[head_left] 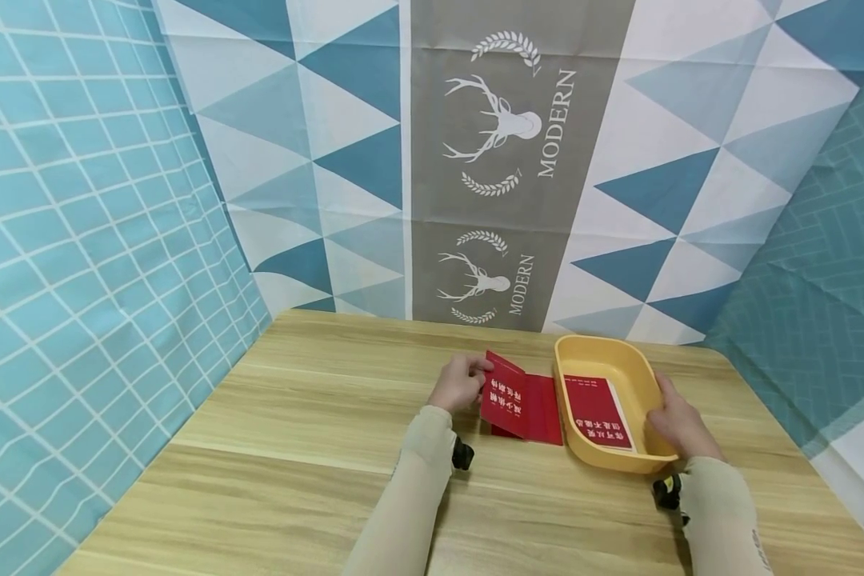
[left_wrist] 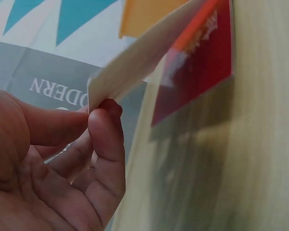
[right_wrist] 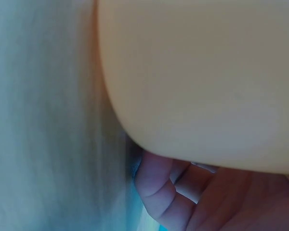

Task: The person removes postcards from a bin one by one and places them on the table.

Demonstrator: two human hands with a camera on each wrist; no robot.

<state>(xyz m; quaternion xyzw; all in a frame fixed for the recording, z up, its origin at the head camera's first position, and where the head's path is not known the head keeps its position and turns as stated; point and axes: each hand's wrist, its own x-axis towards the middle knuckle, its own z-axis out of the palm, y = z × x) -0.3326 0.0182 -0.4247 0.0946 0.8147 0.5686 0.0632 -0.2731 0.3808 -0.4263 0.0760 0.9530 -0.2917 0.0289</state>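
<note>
My left hand (head_left: 461,384) pinches the left edge of a red card (head_left: 506,396) with white lettering, between thumb and fingers. The card tilts up off the table on that side, and red card surface (head_left: 546,410) lies beside it against the bin. In the left wrist view the pinched piece shows a pale side (left_wrist: 130,65), with a red lettered face (left_wrist: 197,67) below. My right hand (head_left: 680,420) grips the right side of a yellow plastic bin (head_left: 637,392), its fingers (right_wrist: 156,185) curled against the outer wall. Inside the bin lies another red card (head_left: 594,408) with a white edge.
The wood-grain table (head_left: 317,416) spreads out to the left and in front. A patterned cloth backdrop (head_left: 353,160) hangs behind its far edge, with blue tile-print cloth (head_left: 79,200) at the left and more cloth at the right.
</note>
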